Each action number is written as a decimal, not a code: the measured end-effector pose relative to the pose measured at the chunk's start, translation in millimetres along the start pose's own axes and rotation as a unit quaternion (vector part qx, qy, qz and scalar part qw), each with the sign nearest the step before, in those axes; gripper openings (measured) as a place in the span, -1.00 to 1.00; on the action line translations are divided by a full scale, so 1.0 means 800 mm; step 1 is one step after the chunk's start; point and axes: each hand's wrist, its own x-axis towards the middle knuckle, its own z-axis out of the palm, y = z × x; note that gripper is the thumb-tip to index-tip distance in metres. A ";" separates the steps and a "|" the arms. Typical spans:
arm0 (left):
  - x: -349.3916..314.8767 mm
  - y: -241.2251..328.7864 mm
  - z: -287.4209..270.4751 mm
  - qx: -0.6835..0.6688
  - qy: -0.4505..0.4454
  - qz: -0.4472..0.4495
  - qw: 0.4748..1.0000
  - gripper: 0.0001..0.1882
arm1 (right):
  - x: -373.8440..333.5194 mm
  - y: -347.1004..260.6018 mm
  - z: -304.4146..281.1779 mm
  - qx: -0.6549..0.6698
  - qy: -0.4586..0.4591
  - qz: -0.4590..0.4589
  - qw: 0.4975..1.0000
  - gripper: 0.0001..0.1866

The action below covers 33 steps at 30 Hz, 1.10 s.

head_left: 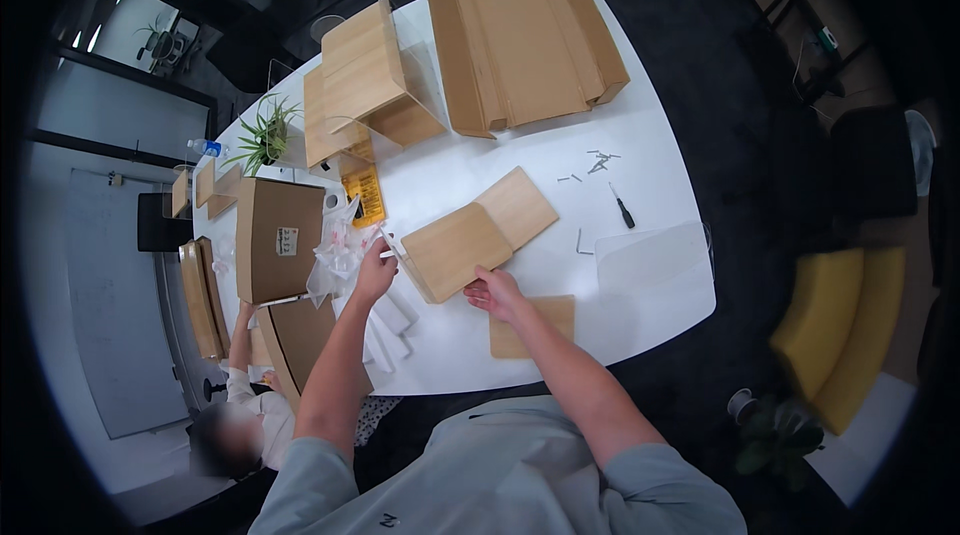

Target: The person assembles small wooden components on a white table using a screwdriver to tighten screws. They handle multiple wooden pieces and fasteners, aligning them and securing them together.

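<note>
A light wooden board (455, 247) is tilted over the white table, its near right corner gripped by my right hand (492, 293), thumb on top and fingers beneath. At the board's left edge, my left hand (375, 271) pinches a thin white piece (390, 244); its kind is unclear. Another wooden board (520, 206) lies partly under the far right end of the held one. Close to my right wrist, a smaller wooden panel (545, 325) lies flat, partly covered by my forearm. Crumpled clear plastic bags (335, 253) and white foam strips (385, 335) surround my left forearm.
Screws (600, 162), a screwdriver (623, 210), a hex key (582, 243) and a clear panel (650, 265) lie to the right. Farther off are an open cardboard box (530, 45) and a wooden stand (365, 65). At left, a person (255, 415) reaches beside upright cartons (275, 245).
</note>
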 end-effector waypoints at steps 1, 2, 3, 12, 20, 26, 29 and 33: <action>-0.004 -0.001 -0.003 0.021 0.005 0.010 1.000 -0.47 | -0.004 -0.002 -0.004 -0.024 -0.001 0.003 1.000 -0.69; -0.009 -0.003 -0.004 0.041 0.010 0.020 0.999 -0.48 | -0.011 -0.002 -0.011 -0.052 0.018 -0.002 0.998 -0.69; -0.021 0.000 0.000 0.030 0.027 0.011 0.999 -0.54 | -0.022 -0.006 -0.022 -0.082 0.040 -0.007 0.996 -0.68; -0.188 -0.092 0.093 -0.062 -0.037 -0.198 0.978 -0.66 | -0.129 -0.011 -0.175 -0.550 0.260 -0.231 0.759 -0.70; -0.183 -0.117 0.223 0.014 -0.055 -0.125 0.991 -0.25 | -0.158 0.023 -0.226 -0.549 0.348 -0.299 0.698 -0.59; -0.132 -0.089 0.271 0.057 -0.051 -0.098 0.992 -0.22 | -0.176 0.007 -0.271 -0.491 0.390 -0.226 0.746 -0.55; -0.127 -0.080 0.283 0.121 -0.041 -0.097 0.987 -0.24 | -0.165 0.012 -0.272 -0.404 0.362 -0.156 0.826 -0.55; -0.116 -0.065 0.296 0.132 -0.050 -0.109 0.984 -0.27 | -0.136 0.039 -0.216 -0.391 0.301 -0.126 0.860 -0.49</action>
